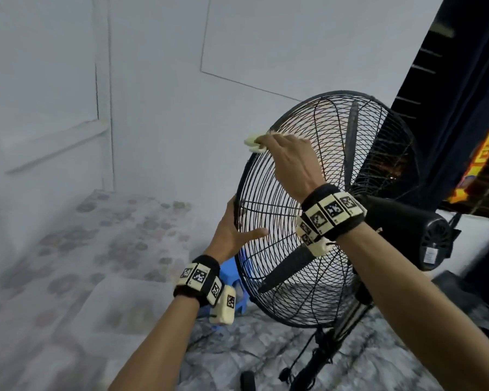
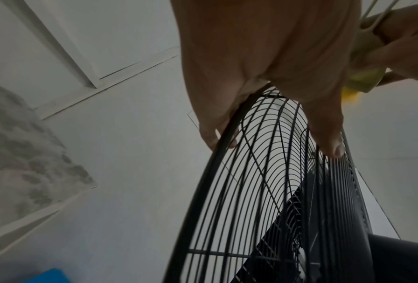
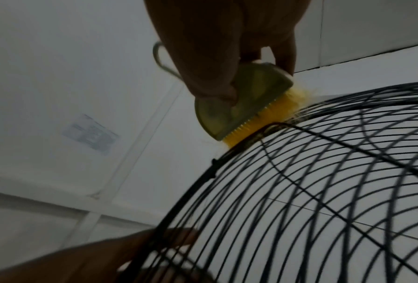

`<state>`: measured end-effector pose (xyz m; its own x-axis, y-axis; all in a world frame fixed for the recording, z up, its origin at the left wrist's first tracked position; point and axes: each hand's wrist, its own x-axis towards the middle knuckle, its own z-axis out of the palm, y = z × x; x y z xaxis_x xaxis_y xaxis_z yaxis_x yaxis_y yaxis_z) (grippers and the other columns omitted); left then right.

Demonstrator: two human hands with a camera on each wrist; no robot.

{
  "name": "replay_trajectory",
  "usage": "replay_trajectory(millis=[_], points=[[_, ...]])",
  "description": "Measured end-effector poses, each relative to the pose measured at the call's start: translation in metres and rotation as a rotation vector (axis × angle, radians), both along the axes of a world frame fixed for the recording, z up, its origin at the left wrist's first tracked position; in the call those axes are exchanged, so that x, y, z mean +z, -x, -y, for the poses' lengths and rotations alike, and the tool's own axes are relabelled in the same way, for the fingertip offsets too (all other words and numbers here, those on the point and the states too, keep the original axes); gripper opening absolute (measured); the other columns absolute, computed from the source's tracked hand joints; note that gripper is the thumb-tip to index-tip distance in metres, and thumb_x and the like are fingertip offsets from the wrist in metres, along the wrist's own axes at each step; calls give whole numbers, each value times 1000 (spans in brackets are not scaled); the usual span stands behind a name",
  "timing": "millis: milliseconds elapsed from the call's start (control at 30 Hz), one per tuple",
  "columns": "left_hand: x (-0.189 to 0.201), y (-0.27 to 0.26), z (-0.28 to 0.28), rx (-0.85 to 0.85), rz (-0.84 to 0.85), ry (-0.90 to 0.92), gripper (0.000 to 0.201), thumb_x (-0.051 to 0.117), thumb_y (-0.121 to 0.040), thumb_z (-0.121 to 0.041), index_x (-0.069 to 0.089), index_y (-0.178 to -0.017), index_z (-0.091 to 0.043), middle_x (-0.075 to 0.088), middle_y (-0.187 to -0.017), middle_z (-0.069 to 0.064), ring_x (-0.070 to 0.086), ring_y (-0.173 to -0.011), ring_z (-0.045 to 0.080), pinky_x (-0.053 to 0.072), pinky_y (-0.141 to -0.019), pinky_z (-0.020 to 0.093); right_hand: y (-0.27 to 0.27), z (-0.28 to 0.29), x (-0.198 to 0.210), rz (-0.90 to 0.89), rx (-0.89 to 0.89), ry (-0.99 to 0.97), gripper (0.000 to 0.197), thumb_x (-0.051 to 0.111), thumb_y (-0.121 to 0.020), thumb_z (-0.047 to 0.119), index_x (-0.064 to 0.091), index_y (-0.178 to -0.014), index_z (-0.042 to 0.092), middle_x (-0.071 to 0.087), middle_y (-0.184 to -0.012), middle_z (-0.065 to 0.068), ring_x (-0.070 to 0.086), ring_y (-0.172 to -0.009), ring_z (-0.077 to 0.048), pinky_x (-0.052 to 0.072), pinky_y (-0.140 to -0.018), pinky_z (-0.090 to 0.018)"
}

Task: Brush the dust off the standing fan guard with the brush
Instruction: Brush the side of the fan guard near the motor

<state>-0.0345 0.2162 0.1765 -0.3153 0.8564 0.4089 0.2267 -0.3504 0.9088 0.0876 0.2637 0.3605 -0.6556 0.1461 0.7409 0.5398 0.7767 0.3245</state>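
Observation:
A black standing fan fills the right of the head view, its round wire guard [image 1: 288, 275] tilted towards me. My right hand [image 1: 287, 156] grips a pale green brush [image 1: 254, 143] with yellow bristles [image 3: 271, 122] that press on the guard's upper left rim [image 3: 249, 142]. My left hand [image 1: 239, 231] holds the guard's left rim [image 2: 229, 122], thumb on the front wires and fingers behind the rim. The black blades [image 1: 350, 142] show behind the wires.
The fan's black motor housing [image 1: 418, 232] sticks out at the right, with its pole and cable [image 1: 316, 359] below. A blue plastic stool [image 1: 232, 280] stands behind the guard's lower left. A floral mattress [image 1: 102, 249] lies at the left, and white walls stand behind.

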Motion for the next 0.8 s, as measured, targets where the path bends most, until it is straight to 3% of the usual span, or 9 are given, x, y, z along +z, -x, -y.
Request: replay_trajectory(millis=[133, 233, 333, 400, 500, 600, 667, 733, 800], points=[[2, -2, -4, 16, -7, -4, 106, 94, -76, -33, 27, -159, -28, 50, -147, -14, 50, -130, -4, 43, -110, 32, -3, 35, -33, 331, -61, 10, 30, 48, -98, 14, 58, -127, 14, 72, -105, -3, 58, -88, -23, 48, -84, -45], [1, -2, -5, 3, -44, 3, 107, 91, -75, -46, 24, -158, -33, 45, -156, -8, 45, -142, 12, 38, -119, 43, 0, 49, -31, 419, 19, 195, 26, 46, -105, 17, 54, -130, 13, 62, -90, -2, 44, -66, -12, 49, -67, -31], [1, -2, -4, 3, -19, 10, 105, 92, -78, -36, 25, -159, -27, 47, -150, -9, 49, -135, 10, 44, -114, 38, 5, 42, -13, 163, 110, 194, 31, 50, -105, 15, 56, -135, 10, 63, -88, -8, 45, -59, -13, 37, -48, -23], [-1, -1, -4, 5, -10, 0, 106, 92, -78, -33, 24, -160, -27, 47, -147, -12, 50, -132, 7, 46, -106, 26, 5, 24, -4, -21, 79, 62, 31, 56, -101, 7, 62, -131, 13, 72, -97, -10, 52, -71, -18, 37, -60, -26], [-3, 0, -4, 1, 15, -5, 107, 95, -74, -34, 29, -157, -29, 51, -147, -12, 52, -132, 3, 47, -108, 31, 3, 12, -14, 58, -21, -13, 38, 56, -97, 4, 64, -131, 20, 74, -119, -4, 55, -89, -26, 41, -75, -38], [-4, -1, -8, 8, 19, -14, 107, 96, -71, -40, 31, -155, -29, 52, -149, -7, 51, -136, 8, 45, -114, 41, -4, 22, -43, 208, 110, 8, 33, 63, -96, 6, 68, -125, 20, 75, -98, -2, 43, -76, -18, 37, -68, -33], [-5, -3, -10, 4, -7, -18, 105, 93, -70, -48, 32, -154, -30, 53, -148, -7, 50, -137, 10, 43, -116, 44, -10, 33, -55, 286, 150, 126, 28, 61, -99, 11, 69, -125, 20, 58, -77, -3, 39, -70, -15, 32, -63, -30], [-3, -4, -10, -9, -3, -23, 108, 91, -69, -51, 30, -155, -29, 52, -148, -6, 49, -137, 11, 44, -115, 42, -13, 36, -48, 230, 191, 199, 27, 54, -103, 19, 68, -126, 18, 49, -77, -2, 41, -67, -16, 34, -56, -27], [1, -3, -9, -21, 35, -27, 111, 95, -68, -45, 29, -156, -28, 50, -150, -6, 49, -137, 11, 44, -112, 37, -12, 29, -26, 33, 253, 167, 29, 52, -103, 22, 70, -125, 15, 55, -79, -5, 44, -64, -16, 37, -52, -22]])
